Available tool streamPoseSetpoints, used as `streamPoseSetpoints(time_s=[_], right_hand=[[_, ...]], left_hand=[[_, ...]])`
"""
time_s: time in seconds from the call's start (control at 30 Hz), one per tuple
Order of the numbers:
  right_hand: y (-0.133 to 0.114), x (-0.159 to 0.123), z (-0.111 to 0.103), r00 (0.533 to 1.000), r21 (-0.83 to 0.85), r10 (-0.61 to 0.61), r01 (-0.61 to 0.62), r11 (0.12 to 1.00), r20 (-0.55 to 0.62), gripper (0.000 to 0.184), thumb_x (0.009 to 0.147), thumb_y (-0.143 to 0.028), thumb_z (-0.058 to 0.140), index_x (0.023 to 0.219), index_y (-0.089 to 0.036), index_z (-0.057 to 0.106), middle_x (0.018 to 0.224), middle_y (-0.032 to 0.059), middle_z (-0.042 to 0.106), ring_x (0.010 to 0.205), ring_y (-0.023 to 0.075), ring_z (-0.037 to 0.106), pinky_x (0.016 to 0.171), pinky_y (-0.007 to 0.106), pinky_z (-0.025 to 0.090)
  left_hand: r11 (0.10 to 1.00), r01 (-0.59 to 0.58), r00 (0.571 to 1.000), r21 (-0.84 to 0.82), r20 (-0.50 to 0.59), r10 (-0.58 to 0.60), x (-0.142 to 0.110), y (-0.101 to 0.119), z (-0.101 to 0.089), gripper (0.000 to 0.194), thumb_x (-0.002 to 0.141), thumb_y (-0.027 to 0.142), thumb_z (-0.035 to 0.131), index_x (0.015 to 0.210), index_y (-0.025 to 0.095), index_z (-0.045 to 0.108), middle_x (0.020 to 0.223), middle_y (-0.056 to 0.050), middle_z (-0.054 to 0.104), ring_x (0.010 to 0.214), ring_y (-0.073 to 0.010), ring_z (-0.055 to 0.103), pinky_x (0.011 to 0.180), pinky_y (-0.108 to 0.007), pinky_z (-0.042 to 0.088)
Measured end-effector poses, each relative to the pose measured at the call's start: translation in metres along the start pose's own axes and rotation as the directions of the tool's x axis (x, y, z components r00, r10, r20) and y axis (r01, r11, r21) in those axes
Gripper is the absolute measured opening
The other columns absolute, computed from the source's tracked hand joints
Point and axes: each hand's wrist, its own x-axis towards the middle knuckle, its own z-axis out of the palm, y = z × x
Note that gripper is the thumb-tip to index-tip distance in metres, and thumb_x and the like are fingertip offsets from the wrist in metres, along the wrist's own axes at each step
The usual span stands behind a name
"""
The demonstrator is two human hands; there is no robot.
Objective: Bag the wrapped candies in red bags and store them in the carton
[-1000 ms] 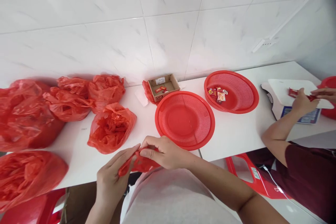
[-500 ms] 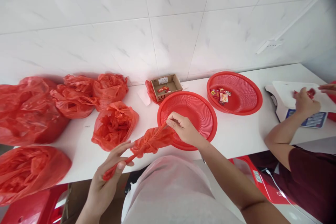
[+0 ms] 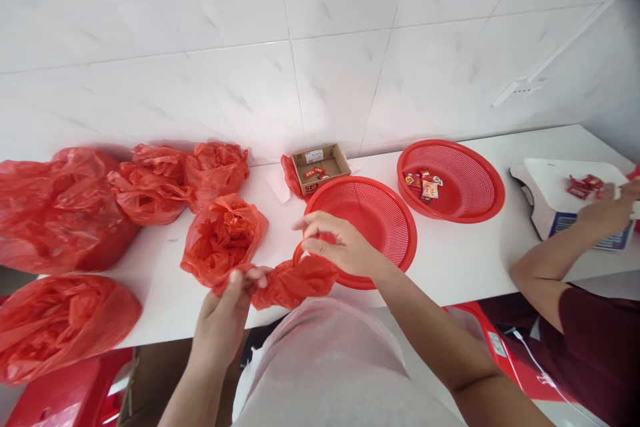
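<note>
A small red plastic bag (image 3: 295, 280) is stretched between my two hands at the near edge of the white table (image 3: 450, 260). My left hand (image 3: 227, 313) pinches one handle at the bag's left end, fingers closed. My right hand (image 3: 335, 245) pinches the other handle at the right end, thumb and forefinger together, other fingers loosely curled. That hand hovers over the near rim of an empty red mesh basket (image 3: 370, 220).
Several stuffed red bags (image 3: 223, 237) lie to the left. A small cardboard box (image 3: 320, 167) stands by the wall. A second red basket (image 3: 453, 180) holds a few packets. At the right, another person's arm (image 3: 560, 260) reaches over a white scale (image 3: 555, 190) with packets.
My left hand rose and moved in toward the bag's left end. My right hand shifted down to the basket's near rim. The bag went from a long twisted strip to bunched between the hands.
</note>
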Motion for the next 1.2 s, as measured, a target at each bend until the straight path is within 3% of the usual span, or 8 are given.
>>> streamPoseSetpoints(time_s=[0.17, 0.33, 0.43, 0.57, 0.8, 0.97, 1.1, 1.2], right_hand=[[-0.009, 0.014, 0.023, 0.977, -0.092, -0.123, 0.141, 0.986, 0.173, 0.015, 0.09, -0.031, 0.064, 0.081, -0.02, 0.068, 0.134, 0.0048, 0.055, 0.125, 0.0185, 0.05, 0.102, 0.035, 0.04], [0.006, 0.011, 0.032, 0.988, -0.18, -0.008, 0.036, 0.983, 0.154, 0.019, 0.098, -0.036, 0.049, 0.104, -0.023, 0.061, 0.098, 0.0019, 0.067, 0.087, 0.0143, 0.062, 0.078, 0.029, 0.046], [0.001, 0.005, 0.03, 0.992, -0.207, 0.095, -0.076, 0.975, 0.087, 0.015, 0.099, -0.032, 0.044, 0.11, -0.025, 0.052, 0.076, -0.0037, 0.064, 0.069, 0.013, 0.059, 0.066, 0.026, 0.041], [-0.017, -0.003, 0.031, 0.996, -0.091, 0.081, -0.083, 0.992, -0.03, 0.011, 0.099, -0.032, 0.043, 0.106, -0.024, 0.045, 0.068, -0.0062, 0.059, 0.063, 0.012, 0.057, 0.062, 0.024, 0.04], [-0.011, -0.02, 0.043, 0.99, -0.124, 0.126, -0.134, 0.983, -0.071, 0.006, 0.095, -0.024, 0.046, 0.1, -0.023, 0.049, 0.065, -0.0058, 0.056, 0.057, 0.0107, 0.053, 0.057, 0.023, 0.039], [-0.001, -0.017, 0.042, 0.995, -0.218, -0.073, 0.057, 0.974, -0.069, 0.022, 0.087, -0.014, 0.056, 0.107, -0.023, 0.057, 0.111, 0.0044, 0.065, 0.098, 0.0156, 0.06, 0.079, 0.028, 0.047], [0.008, -0.011, 0.041, 0.999, -0.014, 0.0, 0.001, 1.0, 0.04, 0.034, 0.086, -0.009, 0.053, 0.116, -0.024, 0.054, 0.105, 0.0011, 0.066, 0.084, 0.0109, 0.061, 0.075, 0.025, 0.05], [0.013, -0.012, 0.044, 0.996, 0.046, 0.058, -0.061, 0.997, 0.065, 0.031, 0.085, -0.011, 0.056, 0.113, -0.024, 0.053, 0.094, -0.0009, 0.064, 0.079, 0.0102, 0.06, 0.073, 0.024, 0.05]], left_hand=[[0.952, 0.163, 0.95, 0.259, 0.218, -0.222, 0.004, 0.006, 0.028, 0.025, 0.078, 0.042, 0.072, 0.077, 0.017, 0.074, 0.079, -0.005, 0.072, 0.078, -0.0198, 0.064, 0.077, -0.032, 0.051], [0.985, 0.133, 0.985, 0.108, 0.096, -0.143, 0.006, -0.005, 0.028, 0.027, 0.077, 0.042, 0.073, 0.065, 0.017, 0.071, 0.064, -0.002, 0.064, 0.069, -0.0161, 0.059, 0.068, -0.028, 0.049], [0.99, 0.116, 0.993, 0.081, -0.01, -0.116, 0.004, -0.01, 0.03, 0.025, 0.075, 0.043, 0.074, 0.078, 0.019, 0.076, 0.064, -0.001, 0.064, 0.069, -0.0168, 0.06, 0.068, -0.028, 0.051], [0.978, 0.131, 0.991, 0.165, -0.045, -0.125, 0.0, -0.002, 0.038, 0.031, 0.08, 0.046, 0.068, 0.095, 0.021, 0.078, 0.076, -0.004, 0.072, 0.079, -0.0219, 0.066, 0.078, -0.034, 0.054], [0.966, -0.144, 0.988, 0.213, 0.084, 0.129, 0.004, -0.001, 0.016, 0.008, 0.075, 0.027, 0.076, 0.083, 0.024, 0.078, 0.091, -0.004, 0.07, 0.088, -0.018, 0.065, 0.069, -0.024, 0.055], [0.861, -0.389, 0.92, 0.326, 0.184, 0.346, 0.01, -0.005, 0.006, 0.012, 0.075, 0.014, 0.074, 0.081, 0.025, 0.074, 0.087, -0.001, 0.066, 0.089, -0.0136, 0.061, 0.076, -0.021, 0.053], [0.782, -0.47, 0.88, 0.409, 0.285, 0.379, 0.012, -0.003, 0.003, 0.013, 0.078, 0.014, 0.071, 0.086, 0.024, 0.073, 0.088, -0.002, 0.069, 0.091, -0.0152, 0.063, 0.08, -0.024, 0.053], [0.793, -0.439, 0.895, 0.422, 0.288, 0.342, 0.012, -0.007, 0.002, 0.008, 0.081, 0.017, 0.069, 0.088, 0.021, 0.068, 0.09, -0.004, 0.07, 0.088, -0.0161, 0.067, 0.076, -0.026, 0.055]])
